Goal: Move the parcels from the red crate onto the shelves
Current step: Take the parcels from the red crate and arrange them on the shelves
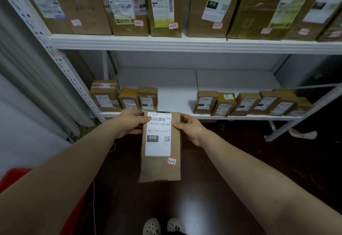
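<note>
Cardboard parcel (pixel 160 168) is held label-up between both hands, its far end gripped by the left hand (pixel 132 122) on one edge and the right hand (pixel 188 129) on the other, with both thumbs pressed onto the white shipping label (pixel 158 146). Just beyond the hands, the lower shelf (pixel 177 97) is seen, with small boxes (pixel 129 101) ranked ahead-left and ahead-right of them. Red crate (pixel 13 176) is located beneath the left forearm.

Most of the red crate (pixel 16 174) sits behind the left forearm (pixel 55 179), cropped at the frame edge, contents unseen. Top-shelf boxes (pixel 129 3) cropped at the top. The parcel (pixel 160 168) hides the fingers of the left hand (pixel 129 122) and right hand (pixel 188 127). Label print on the lower-shelf boxes (pixel 205 102) unreadable. Shoes (pixel 151 226) cropped at the bottom.
</note>
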`<state>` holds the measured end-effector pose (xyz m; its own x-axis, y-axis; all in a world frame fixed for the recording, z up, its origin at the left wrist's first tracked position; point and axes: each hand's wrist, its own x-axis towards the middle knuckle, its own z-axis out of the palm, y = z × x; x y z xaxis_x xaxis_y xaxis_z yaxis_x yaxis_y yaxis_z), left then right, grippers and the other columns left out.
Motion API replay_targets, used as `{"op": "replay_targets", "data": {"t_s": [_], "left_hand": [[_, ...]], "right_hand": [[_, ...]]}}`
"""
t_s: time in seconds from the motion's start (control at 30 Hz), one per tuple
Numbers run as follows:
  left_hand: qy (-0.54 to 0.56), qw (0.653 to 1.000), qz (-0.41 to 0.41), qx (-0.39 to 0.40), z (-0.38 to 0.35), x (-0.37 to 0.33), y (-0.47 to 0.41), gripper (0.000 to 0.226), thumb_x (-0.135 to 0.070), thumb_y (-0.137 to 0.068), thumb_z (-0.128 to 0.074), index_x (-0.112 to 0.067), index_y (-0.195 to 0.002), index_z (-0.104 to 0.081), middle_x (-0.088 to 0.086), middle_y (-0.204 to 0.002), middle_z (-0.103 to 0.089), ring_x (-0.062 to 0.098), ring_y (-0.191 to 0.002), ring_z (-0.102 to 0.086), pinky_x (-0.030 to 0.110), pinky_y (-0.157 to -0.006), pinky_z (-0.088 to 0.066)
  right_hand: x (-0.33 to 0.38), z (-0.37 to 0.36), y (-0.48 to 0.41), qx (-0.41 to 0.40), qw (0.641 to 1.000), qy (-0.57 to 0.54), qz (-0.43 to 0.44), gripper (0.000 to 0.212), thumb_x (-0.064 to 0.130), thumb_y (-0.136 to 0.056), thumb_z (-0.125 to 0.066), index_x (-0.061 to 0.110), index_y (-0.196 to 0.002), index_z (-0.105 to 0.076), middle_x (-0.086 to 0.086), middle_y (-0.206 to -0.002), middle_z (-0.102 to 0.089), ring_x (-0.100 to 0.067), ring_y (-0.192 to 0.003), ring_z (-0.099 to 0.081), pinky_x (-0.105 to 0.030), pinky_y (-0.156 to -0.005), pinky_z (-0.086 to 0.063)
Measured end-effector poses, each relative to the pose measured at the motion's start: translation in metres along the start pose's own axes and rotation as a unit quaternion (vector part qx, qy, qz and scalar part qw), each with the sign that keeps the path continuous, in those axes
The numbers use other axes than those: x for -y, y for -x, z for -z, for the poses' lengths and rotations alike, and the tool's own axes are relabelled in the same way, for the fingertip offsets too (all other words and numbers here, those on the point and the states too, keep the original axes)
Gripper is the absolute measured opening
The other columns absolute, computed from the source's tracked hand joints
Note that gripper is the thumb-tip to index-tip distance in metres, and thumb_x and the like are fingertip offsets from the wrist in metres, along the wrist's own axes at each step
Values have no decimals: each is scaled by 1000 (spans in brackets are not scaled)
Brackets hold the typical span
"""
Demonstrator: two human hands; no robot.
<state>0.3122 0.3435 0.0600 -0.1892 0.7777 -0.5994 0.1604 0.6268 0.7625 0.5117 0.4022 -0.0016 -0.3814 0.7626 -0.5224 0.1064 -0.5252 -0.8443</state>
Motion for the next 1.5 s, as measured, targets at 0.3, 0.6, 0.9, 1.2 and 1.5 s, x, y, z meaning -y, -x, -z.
{"op": "replay_targets", "data": {"t_s": [0.3,0.6,0.9,1.2,1.5], "left_hand": [[1,999,-10,44,4,-2,-17,68,-5,-83,-68,-21,-143,-38,5,-108,-70,22,-108,-62,46,-98,-47],[-112,988,-40,99,9,34,-37,69,14,-70,-72,-8,-131,-46,-1,-96,-64,14,-93,-63,26,-79,-54],[-220,970,-103,-12,-11,37,-87,78,-2,-74,-76,-12,-141,-38,7,-128,-55,23,-121,-53,39,-101,-46],[-311,942,-62,-111,-32,27,-155,60,-18,-90,-61,-16,-144,-34,8,-137,-49,24,-126,-46,32,-99,-40],[-389,899,-74,-187,-3,46,-258,51,-19,-91,-56,-14,-140,-42,11,-137,-48,26,-122,-47,33,-99,-40]], "right_hand": [[4,-1,15,-35,999,-4,-5,68,4,-83,-70,16,-142,-40,-3,-101,-61,-18,-95,-62,-42,-94,-50],[1,-17,-7,51,952,301,14,59,-5,-67,-80,13,-118,-56,3,-101,-58,-13,-100,-55,-20,-82,-48],[9,-1,-68,31,914,402,32,55,4,-68,-82,13,-115,-55,1,-106,-57,-15,-102,-54,-27,-92,-47],[15,49,-160,-37,898,435,46,57,9,-76,-77,12,-125,-47,-6,-117,-56,-21,-109,-55,-29,-89,-47],[10,67,-275,-110,905,400,91,57,7,-79,-74,15,-127,-44,-9,-123,-51,-25,-111,-54,-32,-93,-46]]}}
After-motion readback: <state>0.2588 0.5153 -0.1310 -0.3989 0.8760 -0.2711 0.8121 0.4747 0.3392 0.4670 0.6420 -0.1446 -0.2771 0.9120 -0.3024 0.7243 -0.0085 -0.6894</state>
